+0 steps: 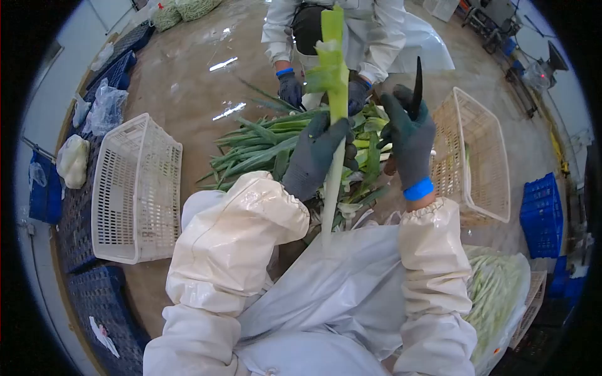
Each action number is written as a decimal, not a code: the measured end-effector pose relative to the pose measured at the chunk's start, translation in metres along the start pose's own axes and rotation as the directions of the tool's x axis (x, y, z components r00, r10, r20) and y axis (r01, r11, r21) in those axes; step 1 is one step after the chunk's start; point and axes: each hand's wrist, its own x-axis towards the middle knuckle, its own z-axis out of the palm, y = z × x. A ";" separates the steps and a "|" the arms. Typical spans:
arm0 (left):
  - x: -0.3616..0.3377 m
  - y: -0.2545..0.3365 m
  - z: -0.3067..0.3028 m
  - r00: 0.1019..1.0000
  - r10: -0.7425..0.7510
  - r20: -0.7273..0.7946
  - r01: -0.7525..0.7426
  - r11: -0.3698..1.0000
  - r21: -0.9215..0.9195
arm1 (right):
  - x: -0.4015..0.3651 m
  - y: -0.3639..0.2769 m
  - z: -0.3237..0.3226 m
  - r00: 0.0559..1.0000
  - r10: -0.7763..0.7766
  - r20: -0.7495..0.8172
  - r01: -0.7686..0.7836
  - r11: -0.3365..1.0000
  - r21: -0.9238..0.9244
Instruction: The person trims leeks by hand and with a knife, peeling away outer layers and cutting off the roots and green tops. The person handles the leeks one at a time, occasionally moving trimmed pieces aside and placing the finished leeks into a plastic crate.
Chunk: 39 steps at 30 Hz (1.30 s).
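Observation:
My left hand point(316, 153), in a grey and green glove, is closed around a long leek point(337, 94) that stands nearly upright, its cut green top up and its white stalk down over my apron. To the right, my right hand point(411, 135), gloved with a blue band at the wrist, grips a knife point(417, 84) whose dark blade points up, apart from the leek. Beneath and behind both hands lies a pile of leeks point(251, 150) with long green leaves, partly hidden by my hands.
A co-worker point(376, 37) sits opposite, gloved hands at the pile's far side. White crates stand left point(135, 188) and right point(470, 156). A clear bag of pale stalks point(498, 294) lies at lower right. Dark pallets point(103, 301) line the left; a blue crate point(541, 216) is far right.

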 end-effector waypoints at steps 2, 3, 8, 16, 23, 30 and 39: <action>0.001 -0.003 -0.001 1.000 0.031 -0.004 -0.030 0.989 0.147 | -0.006 -0.010 0.007 0.999 0.010 0.038 -0.010 1.000 0.006; 0.001 -0.005 -0.002 0.999 0.043 -0.002 -0.041 0.974 0.222 | -0.011 -0.014 0.011 0.997 0.014 0.075 -0.017 0.999 0.039; -0.002 -0.018 -0.006 0.968 0.244 -0.055 -0.131 0.681 0.721 | -0.028 -0.024 0.024 0.974 -0.159 0.161 0.185 0.969 -0.166; -0.005 -0.022 0.000 0.930 0.367 0.030 -0.210 0.461 0.862 | -0.023 -0.004 0.023 0.995 -0.048 0.092 0.055 0.995 -0.080; 0.000 -0.035 -0.006 0.880 0.428 0.204 -0.459 0.663 0.591 | -0.029 -0.005 0.027 0.987 0.001 0.158 0.005 0.999 -0.042; -0.008 -0.028 0.000 0.892 0.424 0.155 -0.366 0.478 0.798 | -0.032 0.006 0.030 0.996 0.051 0.078 -0.057 0.996 0.076; -0.006 -0.029 0.001 0.869 0.451 0.201 -0.491 0.743 0.454 | -0.030 0.001 0.018 0.895 0.373 0.243 -0.430 0.866 0.254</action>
